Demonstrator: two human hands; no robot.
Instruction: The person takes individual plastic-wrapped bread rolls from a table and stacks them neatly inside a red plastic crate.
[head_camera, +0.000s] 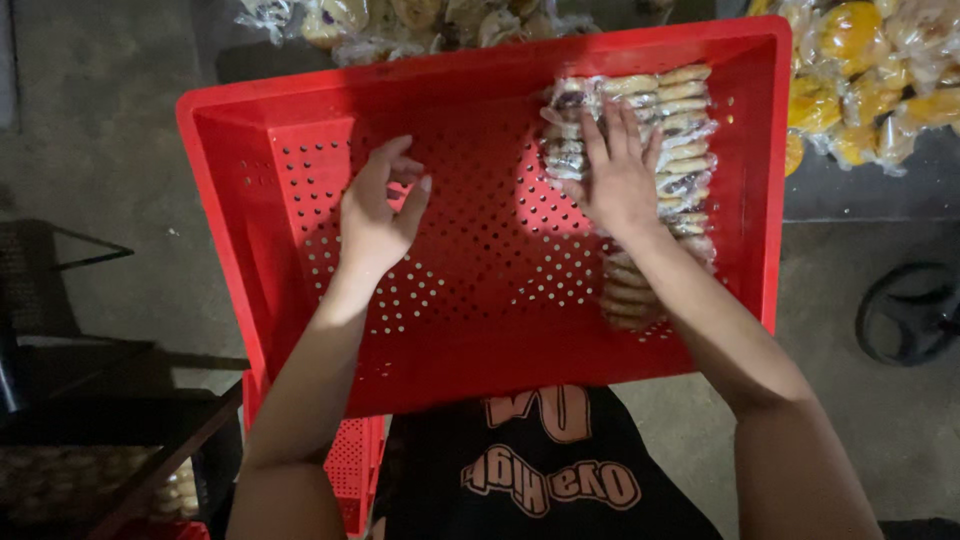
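Under both hands sits a big red perforated crate (480, 300), its holed floor mostly bare. Along its right side, beneath the right hand (618, 180), runs a row of wrapped biscuit packs (680, 120); that grip lies flat on them, fingers spread, clamped on nothing. Over to the left, the left hand (378, 215) hovers above the floor, fingers loosely curled, holding nothing. Beyond the crate's far rim lie bagged yellow buns (860, 60).

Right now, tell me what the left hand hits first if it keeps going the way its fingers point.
Probably the red crate's far wall; the left hand points across bare perforated floor, though depth is unclear.
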